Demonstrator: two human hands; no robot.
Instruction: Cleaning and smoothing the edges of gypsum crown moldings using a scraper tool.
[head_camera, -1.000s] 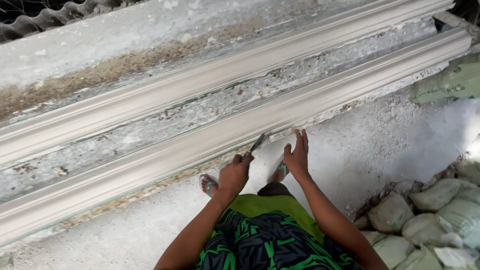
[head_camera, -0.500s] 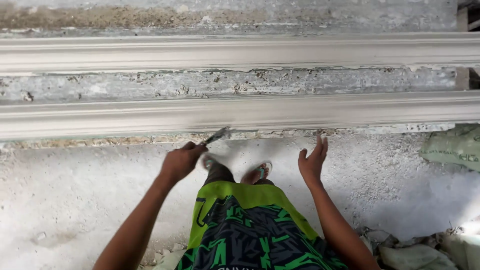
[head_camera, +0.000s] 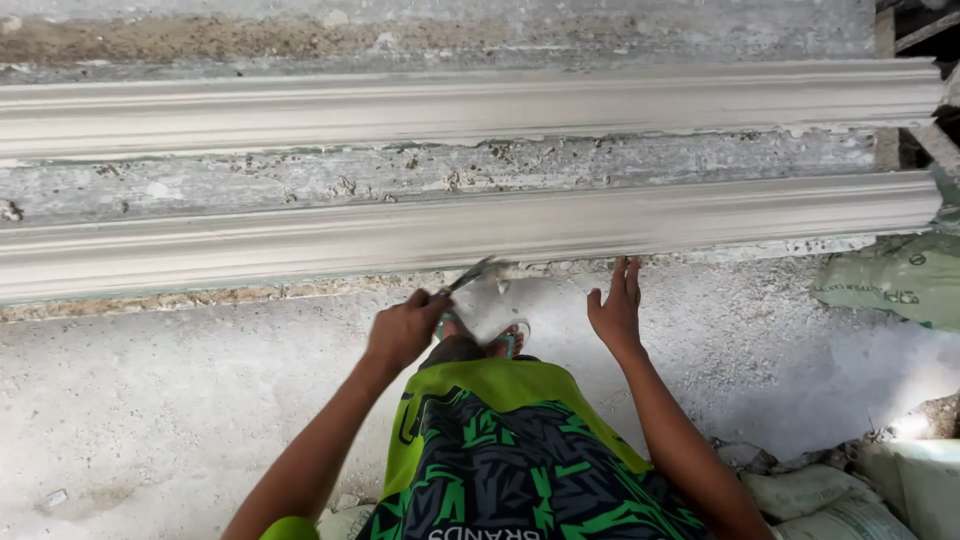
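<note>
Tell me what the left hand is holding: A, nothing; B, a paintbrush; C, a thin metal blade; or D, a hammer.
C: the left hand grips a thin metal blade whose tip meets the lower edge of the near moulding, while the right hand is open and empty.

The thin grey metal blade (head_camera: 472, 274) in the left hand (head_camera: 405, 330) is motion-blurred, and its handle is hidden inside the closed fingers. Both long pale grey plaster cornice mouldings (head_camera: 480, 232) run off the left edge of the picture. The feet in green sandals (head_camera: 512, 338) are mostly hidden behind the green-and-black patterned shorts (head_camera: 510, 450). The pale green sack (head_camera: 895, 285) is cut off by the right edge.
</note>
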